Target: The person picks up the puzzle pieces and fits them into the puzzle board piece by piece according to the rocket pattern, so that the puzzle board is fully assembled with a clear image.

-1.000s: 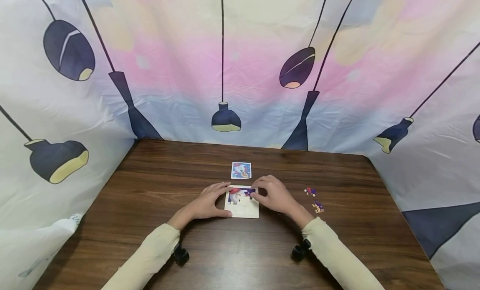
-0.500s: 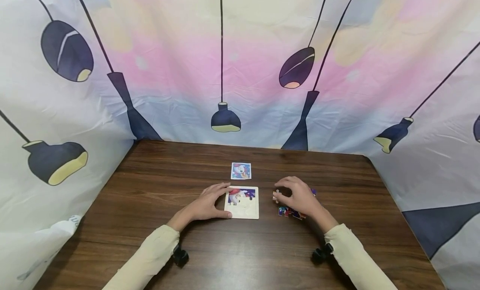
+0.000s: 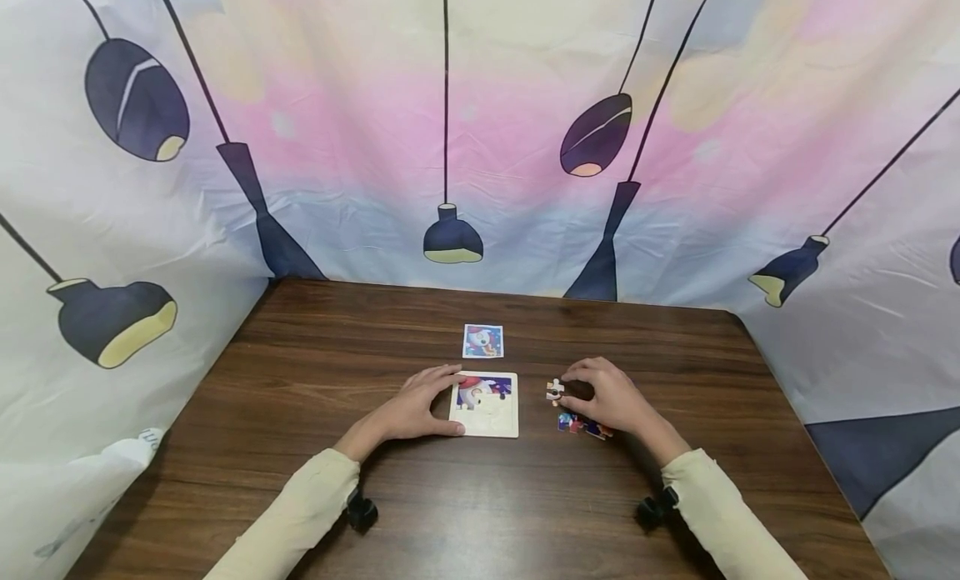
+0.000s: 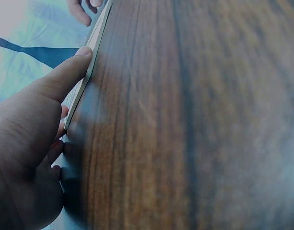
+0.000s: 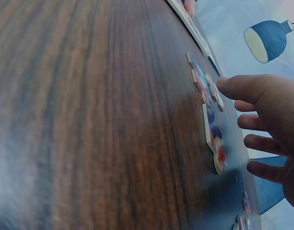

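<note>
A pale puzzle board [image 3: 491, 426] lies flat, partly filled along its top and upper left with a red, white and purple picture. My left hand [image 3: 405, 409] holds its left side, thumb at the lower corner and fingers at the upper; in the left wrist view the thumb of the left hand [image 4: 36, 110] presses the board's edge. To the right of the board, my right hand [image 3: 611, 397] is beside a loose puzzle piece [image 3: 554, 390], thumb and fingers apart. The right wrist view shows the right hand [image 5: 266, 115] with spread fingers, its thumb near a piece [image 5: 214, 91].
A small picture card [image 3: 483, 342] lies behind the board. Several colourful pieces [image 3: 572, 423] lie just in front of my right hand, and others show at the lower right of the right wrist view [image 5: 242, 220]. A printed cloth [image 3: 525, 230] hangs behind the table.
My right hand has moved from the board's upper right to the loose pieces, then slightly farther right, uncovering more of one piece. My left hand stays on the board.
</note>
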A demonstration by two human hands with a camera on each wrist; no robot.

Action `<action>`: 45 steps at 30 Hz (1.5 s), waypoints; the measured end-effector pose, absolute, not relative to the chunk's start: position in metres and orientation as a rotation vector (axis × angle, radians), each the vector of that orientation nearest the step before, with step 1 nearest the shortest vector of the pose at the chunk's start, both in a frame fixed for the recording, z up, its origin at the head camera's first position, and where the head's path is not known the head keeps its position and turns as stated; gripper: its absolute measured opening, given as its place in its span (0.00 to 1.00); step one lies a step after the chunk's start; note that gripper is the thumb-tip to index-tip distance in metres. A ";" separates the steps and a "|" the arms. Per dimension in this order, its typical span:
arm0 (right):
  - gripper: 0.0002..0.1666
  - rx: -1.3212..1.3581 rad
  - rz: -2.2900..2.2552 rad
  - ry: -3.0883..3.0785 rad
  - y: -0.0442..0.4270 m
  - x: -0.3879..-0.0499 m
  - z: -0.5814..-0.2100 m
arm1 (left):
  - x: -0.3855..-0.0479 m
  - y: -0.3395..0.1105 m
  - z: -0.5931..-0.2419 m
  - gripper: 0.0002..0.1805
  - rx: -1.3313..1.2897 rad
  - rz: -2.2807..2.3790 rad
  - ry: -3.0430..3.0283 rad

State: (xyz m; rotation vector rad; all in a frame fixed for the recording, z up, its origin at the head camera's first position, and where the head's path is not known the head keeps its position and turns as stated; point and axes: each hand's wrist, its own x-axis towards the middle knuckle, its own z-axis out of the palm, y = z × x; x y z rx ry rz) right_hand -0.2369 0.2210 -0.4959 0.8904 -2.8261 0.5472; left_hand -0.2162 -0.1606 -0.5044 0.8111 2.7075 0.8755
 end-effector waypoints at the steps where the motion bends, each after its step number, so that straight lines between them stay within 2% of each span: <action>1: 0.22 0.895 0.539 -2.833 0.221 -0.237 -0.496 | -0.216 -0.160 -0.505 0.51 0.809 0.872 2.710; 22: 0.23 0.927 0.461 -2.853 0.220 -0.243 -0.496 | -0.216 -0.159 -0.503 0.51 0.793 0.872 2.709; 32: 0.17 0.952 0.512 -2.870 0.218 -0.243 -0.494 | -0.216 -0.160 -0.504 0.50 0.795 0.872 2.712; 45: 0.15 0.934 0.496 -2.815 0.219 -0.246 -0.490 | -0.215 -0.160 -0.504 0.51 0.802 0.868 2.714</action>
